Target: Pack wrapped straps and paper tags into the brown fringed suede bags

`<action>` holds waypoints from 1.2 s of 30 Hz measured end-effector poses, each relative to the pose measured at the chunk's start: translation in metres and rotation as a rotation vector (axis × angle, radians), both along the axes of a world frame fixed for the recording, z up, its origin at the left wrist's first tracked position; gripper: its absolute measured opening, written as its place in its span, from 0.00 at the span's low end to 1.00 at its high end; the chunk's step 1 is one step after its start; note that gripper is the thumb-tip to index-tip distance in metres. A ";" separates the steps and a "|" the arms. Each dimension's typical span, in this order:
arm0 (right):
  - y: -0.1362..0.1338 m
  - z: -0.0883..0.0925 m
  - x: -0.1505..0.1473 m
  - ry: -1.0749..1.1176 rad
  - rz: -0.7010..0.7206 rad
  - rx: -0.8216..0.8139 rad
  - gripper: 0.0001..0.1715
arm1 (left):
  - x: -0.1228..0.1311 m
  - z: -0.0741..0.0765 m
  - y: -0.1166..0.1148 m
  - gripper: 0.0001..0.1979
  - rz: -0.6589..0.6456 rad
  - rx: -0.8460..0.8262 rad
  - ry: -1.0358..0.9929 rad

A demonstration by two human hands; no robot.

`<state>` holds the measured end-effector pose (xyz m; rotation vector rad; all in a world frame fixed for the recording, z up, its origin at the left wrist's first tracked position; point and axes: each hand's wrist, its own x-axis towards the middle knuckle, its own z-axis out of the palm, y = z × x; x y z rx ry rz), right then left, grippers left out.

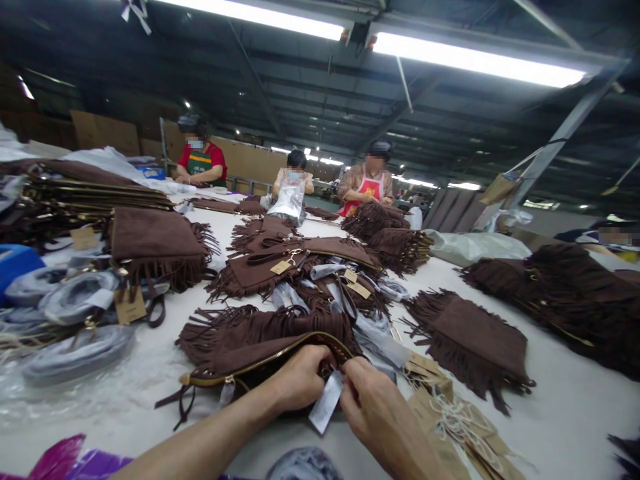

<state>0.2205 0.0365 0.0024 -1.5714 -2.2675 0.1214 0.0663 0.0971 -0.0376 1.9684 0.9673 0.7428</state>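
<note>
- left hand (305,377): fingers curled in at the mouth of a brown fringed bag (280,333), their tips hidden – i cannot tell what they grip, if anything.
- right hand (369,400): closed, thumb and fingers pinching the bag's edge, just beside the left hand.
- the bag lies on the white table (560,393) right in front of the person, brass zip open towards them, fringe on the far side.
- a white label (327,400) hangs out of the mouth between the two hands.
- right of the right hand, kraft paper tags (465,433) with white strings; beyond them a second fringed bag (477,340) lies flat.
- near the table's close edge, a wrapped coil (303,465).
- to the left, more wrapped coils (77,353) and a bag with a kraft tag (130,305).
- just past the bag in hand, a heap of bags (300,257), some with tags.
- far side – three co-workers: one in a green apron (201,167), one holding clear plastic (290,200), one in a red apron (367,189).
- overhead, lit tube lamps (475,60).
</note>
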 end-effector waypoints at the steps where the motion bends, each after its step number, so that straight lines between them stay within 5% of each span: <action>1: 0.001 0.001 0.000 -0.019 0.006 -0.026 0.11 | 0.001 -0.001 0.000 0.13 0.010 -0.012 -0.011; 11: 0.011 0.018 0.013 0.082 0.081 -0.157 0.13 | 0.008 -0.003 -0.007 0.11 0.101 -0.075 -0.116; 21: 0.007 0.014 -0.006 -0.145 -0.091 -0.113 0.12 | 0.007 -0.001 -0.011 0.23 0.097 -0.024 -0.137; 36: 0.000 -0.005 -0.004 -0.114 -0.105 -0.079 0.10 | 0.003 0.012 -0.016 0.20 0.144 0.033 -0.001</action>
